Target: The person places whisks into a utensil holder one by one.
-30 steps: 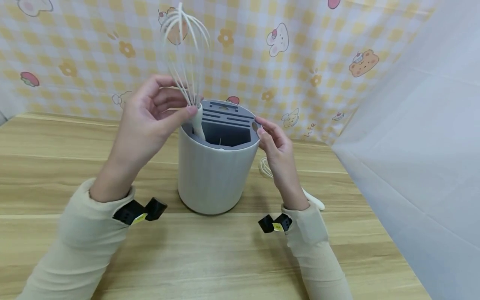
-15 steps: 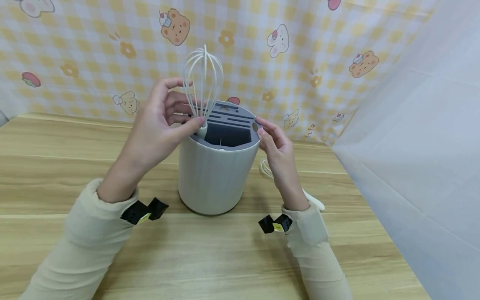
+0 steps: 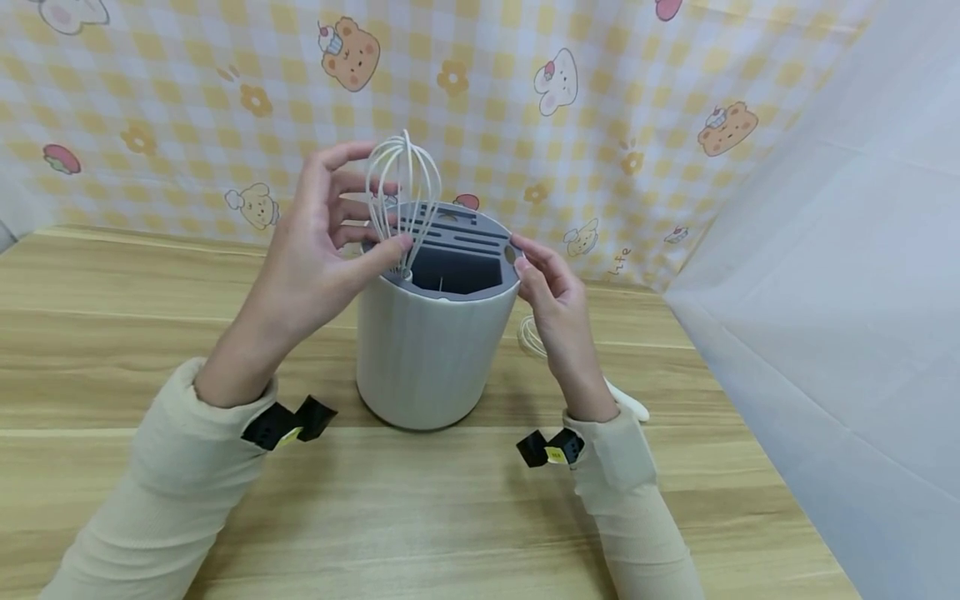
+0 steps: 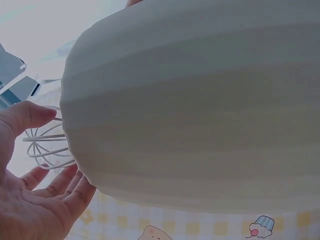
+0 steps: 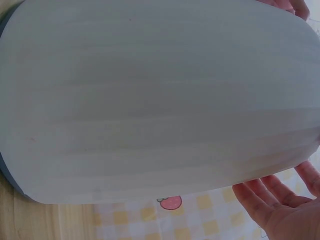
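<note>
Wire whisk (image 3: 408, 179) sunk into utensil holder (image 3: 427, 358), handle first

Change: whisk dropped lower over the last second. Most of the handle stood above the rim at first; now only its top end shows, wire balloon up. Reads as handle nearly fully seated, so placing this one looks close to done; whether it touches bottom, can't tell.

Whisk sits at 8 o'clock of the grey slotted insert (image 3: 491, 227), in the big front compartment. Left hand (image 3: 311, 229), 9 o'clock: fingers spread loosely behind the wires, thumb at the near side, no firm grip visible. Right hand (image 3: 561, 302), 3 o'clock: fingers fairly straight, tips against wall and rim, likely steadying; not wrapped round it.

Probable second whisk (image 3: 630, 402), partly hidden by right hand, lies on table (image 3: 420, 508) at 4 o'clock from holder.
</note>
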`<state>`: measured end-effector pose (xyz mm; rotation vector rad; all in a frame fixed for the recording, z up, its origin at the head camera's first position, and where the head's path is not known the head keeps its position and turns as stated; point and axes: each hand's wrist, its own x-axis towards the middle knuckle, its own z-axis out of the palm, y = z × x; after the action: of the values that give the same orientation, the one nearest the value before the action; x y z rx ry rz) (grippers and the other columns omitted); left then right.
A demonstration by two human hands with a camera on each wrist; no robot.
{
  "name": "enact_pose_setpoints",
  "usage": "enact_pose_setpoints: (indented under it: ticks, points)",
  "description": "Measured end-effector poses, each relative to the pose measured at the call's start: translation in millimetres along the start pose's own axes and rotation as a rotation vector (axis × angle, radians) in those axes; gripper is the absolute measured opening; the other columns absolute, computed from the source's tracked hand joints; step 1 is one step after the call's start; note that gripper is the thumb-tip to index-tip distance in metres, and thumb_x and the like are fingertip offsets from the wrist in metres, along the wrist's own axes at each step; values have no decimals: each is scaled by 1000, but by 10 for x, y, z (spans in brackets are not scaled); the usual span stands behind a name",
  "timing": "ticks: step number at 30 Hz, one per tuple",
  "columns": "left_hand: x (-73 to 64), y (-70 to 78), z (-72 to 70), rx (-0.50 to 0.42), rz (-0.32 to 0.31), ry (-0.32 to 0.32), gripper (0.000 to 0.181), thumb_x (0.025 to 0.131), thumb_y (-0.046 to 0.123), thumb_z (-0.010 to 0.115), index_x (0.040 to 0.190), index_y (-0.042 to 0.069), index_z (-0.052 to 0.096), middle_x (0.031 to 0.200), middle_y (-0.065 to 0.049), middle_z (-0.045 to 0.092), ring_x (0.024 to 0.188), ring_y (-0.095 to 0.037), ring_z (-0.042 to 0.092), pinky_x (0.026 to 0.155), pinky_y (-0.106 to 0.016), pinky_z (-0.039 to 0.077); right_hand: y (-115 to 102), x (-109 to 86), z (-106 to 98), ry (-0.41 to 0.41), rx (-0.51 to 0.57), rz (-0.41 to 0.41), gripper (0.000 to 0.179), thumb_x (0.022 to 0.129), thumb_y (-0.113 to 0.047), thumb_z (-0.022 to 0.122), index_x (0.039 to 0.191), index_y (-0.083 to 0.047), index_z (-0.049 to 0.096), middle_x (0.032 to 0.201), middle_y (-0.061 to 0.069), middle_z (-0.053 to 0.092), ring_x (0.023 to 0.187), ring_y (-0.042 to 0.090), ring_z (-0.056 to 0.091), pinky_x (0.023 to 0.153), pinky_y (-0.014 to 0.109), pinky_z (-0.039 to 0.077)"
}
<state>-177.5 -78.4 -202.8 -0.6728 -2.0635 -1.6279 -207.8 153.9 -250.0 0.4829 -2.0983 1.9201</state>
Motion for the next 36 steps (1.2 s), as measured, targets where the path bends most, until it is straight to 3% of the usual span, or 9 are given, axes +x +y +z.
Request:
enact_pose_setpoints:
  ticks: [6,12,24,36]
  points:
    - [6,-10,1,47,45,-6,70,80,0,68,139,23,37,121,-7,53,95,-22,61,82,-17,52,1,0,0,3,-3,-3,34,96,-18,49,127,-6,54,128,4,55,111,13,56,96,31,49]
    - [1,-35,-3,141,71,-26,69,79,3,71,138,26,43,118,-6,52,96,-16,56,87,-19,51,-2,1,6,8,-1,1,34,96,-18,49,127,-6,54,128,6,54,111,13,55,95,32,49]
    - [-31,-30,-77,160,51,-10,36,82,4,69,116,5,61,109,-4,57,89,-10,59,85,-14,51,5,9,4,5,-4,-2,35,96,-18,48,128,-6,53,128,5,54,110,13,56,95,31,49]
    - [-34,-35,-150,189,69,-5,21,85,5,65,105,0,64,105,-11,65,88,-4,60,83,-12,50,11,14,3,6,7,-3,35,96,-17,49,128,-5,53,128,6,54,111,13,56,96,32,49]
